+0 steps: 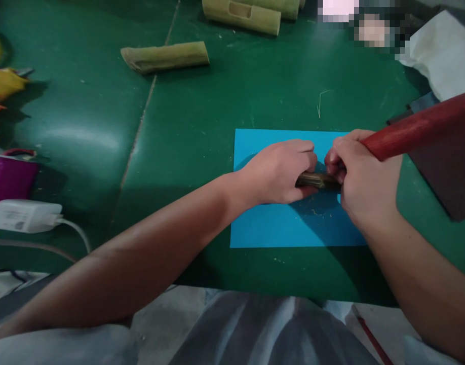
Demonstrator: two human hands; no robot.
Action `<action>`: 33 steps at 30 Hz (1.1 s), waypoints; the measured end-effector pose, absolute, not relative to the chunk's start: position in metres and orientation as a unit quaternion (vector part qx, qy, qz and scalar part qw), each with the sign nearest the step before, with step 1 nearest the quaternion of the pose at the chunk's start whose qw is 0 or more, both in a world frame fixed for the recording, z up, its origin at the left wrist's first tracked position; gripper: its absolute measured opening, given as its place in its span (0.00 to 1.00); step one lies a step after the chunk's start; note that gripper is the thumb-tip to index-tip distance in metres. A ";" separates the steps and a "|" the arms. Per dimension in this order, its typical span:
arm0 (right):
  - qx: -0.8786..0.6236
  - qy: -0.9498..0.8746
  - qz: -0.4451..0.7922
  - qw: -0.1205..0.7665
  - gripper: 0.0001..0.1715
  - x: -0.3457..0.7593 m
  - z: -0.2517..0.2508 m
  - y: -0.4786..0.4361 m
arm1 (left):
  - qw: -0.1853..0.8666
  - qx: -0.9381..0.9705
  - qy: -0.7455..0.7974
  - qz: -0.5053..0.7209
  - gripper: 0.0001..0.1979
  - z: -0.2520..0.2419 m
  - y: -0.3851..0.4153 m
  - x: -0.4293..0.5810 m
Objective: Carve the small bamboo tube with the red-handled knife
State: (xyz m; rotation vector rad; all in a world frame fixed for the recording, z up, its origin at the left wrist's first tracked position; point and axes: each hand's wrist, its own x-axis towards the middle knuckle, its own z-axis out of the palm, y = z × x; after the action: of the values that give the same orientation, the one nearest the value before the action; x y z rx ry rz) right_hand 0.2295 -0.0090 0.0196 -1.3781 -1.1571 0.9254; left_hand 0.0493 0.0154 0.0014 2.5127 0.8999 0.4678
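Note:
Above a blue sheet (263, 228), my left hand (281, 170) is closed around a short brownish-green stick-like piece (312, 180), perhaps bamboo. Its right end reaches my right hand (369, 177). That hand is wrapped round a tool with a thick red wooden handle (422, 126), which slants up to the right past the wrist. The tool's working end is hidden by my fingers, close to the piece. Small pale shavings (318, 213) lie on the sheet beneath my hands.
A cut bamboo length (171, 57) lies at the upper left, and a notched bamboo tube (242, 17) at the top. A dark flat board (445, 172) and white crumpled paper (445, 56) are on the right. A white charger (25, 215) with its cable sits at the left.

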 end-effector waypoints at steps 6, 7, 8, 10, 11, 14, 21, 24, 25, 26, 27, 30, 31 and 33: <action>-0.590 -0.483 0.389 0.517 0.21 0.227 0.023 -0.010 | 0.221 0.902 0.329 0.171 0.06 0.001 0.016 0.050; -0.588 -0.482 0.391 0.519 0.20 0.227 0.023 -0.009 | 0.221 0.902 0.331 0.168 0.06 0.002 0.016 0.050; -0.586 -0.483 0.394 0.518 0.20 0.228 0.024 -0.009 | 0.221 0.902 0.331 0.165 0.06 0.003 0.015 0.050; -0.579 -0.487 0.397 0.521 0.19 0.228 0.023 -0.009 | 0.220 0.904 0.332 0.160 0.07 0.004 0.015 0.051; -0.576 -0.487 0.397 0.523 0.19 0.229 0.023 -0.008 | 0.219 0.904 0.332 0.158 0.06 0.004 0.015 0.051; -0.570 -0.487 0.394 0.532 0.18 0.227 0.022 -0.008 | 0.216 0.903 0.334 0.159 0.06 0.004 0.015 0.051; -0.580 -0.515 0.349 0.525 0.20 0.224 0.024 -0.012 | 0.231 0.901 0.327 0.170 0.07 0.001 0.018 0.049; -0.587 -0.529 0.365 0.492 0.24 0.225 0.026 -0.013 | 0.248 0.898 0.325 0.160 0.09 0.002 0.020 0.048; -0.588 -0.527 0.375 0.485 0.25 0.225 0.026 -0.013 | 0.250 0.898 0.328 0.155 0.10 0.002 0.020 0.048; -0.583 -0.524 0.381 0.490 0.26 0.226 0.026 -0.013 | 0.248 0.898 0.331 0.151 0.10 0.002 0.020 0.048; -0.573 -0.518 0.383 0.507 0.26 0.227 0.025 -0.012 | 0.244 0.899 0.333 0.147 0.11 0.003 0.020 0.048; -0.540 -0.495 0.377 0.567 0.23 0.229 0.020 -0.009 | 0.232 0.900 0.336 0.150 0.09 0.003 0.020 0.049; -0.541 -0.488 0.381 0.569 0.22 0.229 0.019 -0.008 | 0.233 0.899 0.337 0.155 0.08 0.003 0.020 0.049; -0.555 -0.485 0.392 0.550 0.20 0.229 0.018 -0.006 | 0.233 0.896 0.340 0.165 0.08 0.002 0.019 0.049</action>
State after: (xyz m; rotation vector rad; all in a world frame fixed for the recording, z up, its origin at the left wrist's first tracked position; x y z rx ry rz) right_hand 0.2295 -0.0064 0.0181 -1.3125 -1.1488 0.9289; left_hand 0.0485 0.0191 0.0020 2.4614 0.9334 0.4530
